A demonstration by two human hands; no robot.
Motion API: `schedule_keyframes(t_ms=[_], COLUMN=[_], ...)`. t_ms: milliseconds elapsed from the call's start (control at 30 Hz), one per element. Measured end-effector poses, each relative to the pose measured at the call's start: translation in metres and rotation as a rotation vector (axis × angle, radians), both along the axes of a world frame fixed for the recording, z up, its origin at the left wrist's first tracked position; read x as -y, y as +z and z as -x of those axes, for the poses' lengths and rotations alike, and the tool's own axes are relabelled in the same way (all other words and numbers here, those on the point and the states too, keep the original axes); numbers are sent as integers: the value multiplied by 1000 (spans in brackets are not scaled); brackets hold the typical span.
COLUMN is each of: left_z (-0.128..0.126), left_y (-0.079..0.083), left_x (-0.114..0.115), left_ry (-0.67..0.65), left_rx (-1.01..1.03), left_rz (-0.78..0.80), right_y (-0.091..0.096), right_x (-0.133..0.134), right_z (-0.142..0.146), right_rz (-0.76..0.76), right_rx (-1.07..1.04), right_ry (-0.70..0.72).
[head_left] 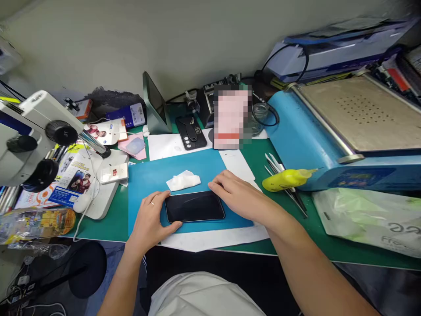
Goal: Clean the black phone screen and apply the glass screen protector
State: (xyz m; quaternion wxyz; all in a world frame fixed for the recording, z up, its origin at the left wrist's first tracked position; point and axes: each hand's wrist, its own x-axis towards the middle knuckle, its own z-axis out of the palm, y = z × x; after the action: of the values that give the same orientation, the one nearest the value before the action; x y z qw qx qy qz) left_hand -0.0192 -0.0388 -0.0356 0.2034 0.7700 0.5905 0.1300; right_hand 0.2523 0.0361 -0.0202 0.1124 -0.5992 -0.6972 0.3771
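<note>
Two hands | left hand (149, 219) grips phone (194, 206) end | right hand (238, 195) flat (seemingly touching)

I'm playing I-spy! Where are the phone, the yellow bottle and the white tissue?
phone (194, 206): head view, middle of its dark screen.
yellow bottle (286, 179): head view, middle of its body.
white tissue (183, 180): head view, middle of the wad.
</note>
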Motion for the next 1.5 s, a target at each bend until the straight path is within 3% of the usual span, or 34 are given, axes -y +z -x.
schedule_keyframes(t_ms=[333, 500, 633, 700, 833, 967, 1033, 1167, 1333, 1500], left_z=[3, 5, 15, 24, 43, 50, 49, 49, 50, 41], left_y=[-3, -9, -2, 6, 22, 28, 30, 37, 44, 49], left_x=[4, 10, 11, 10, 2, -11, -19, -36, -53, -58], left_ry=[-41, -70, -92, -31, 215, 405, 375, 321, 283, 291], left_rx=[-44, -17, 108, 146, 254, 429, 487, 521, 427, 296], left_rz=[-175, -352, -516, -549, -408, -27, 244, 481, 612, 531], right_y=[-2, 12, 29, 32, 22, -1, -11, -23, -12, -3], right_x=[10, 17, 0, -15, -34, -29, -25, -26, -18, 22], right_z=[-18, -23, -22, -15, 7, 28, 35, 38, 23, 17], right_rz=[62, -6, -47, -120, -230, -274, -298, -316, -378, -522], right_rx=[-247, -363, -384, -364, -233, -133, -83, -17, 22, 43], right_ry=[52, 47, 138, 161, 189, 284, 311, 399, 418, 388])
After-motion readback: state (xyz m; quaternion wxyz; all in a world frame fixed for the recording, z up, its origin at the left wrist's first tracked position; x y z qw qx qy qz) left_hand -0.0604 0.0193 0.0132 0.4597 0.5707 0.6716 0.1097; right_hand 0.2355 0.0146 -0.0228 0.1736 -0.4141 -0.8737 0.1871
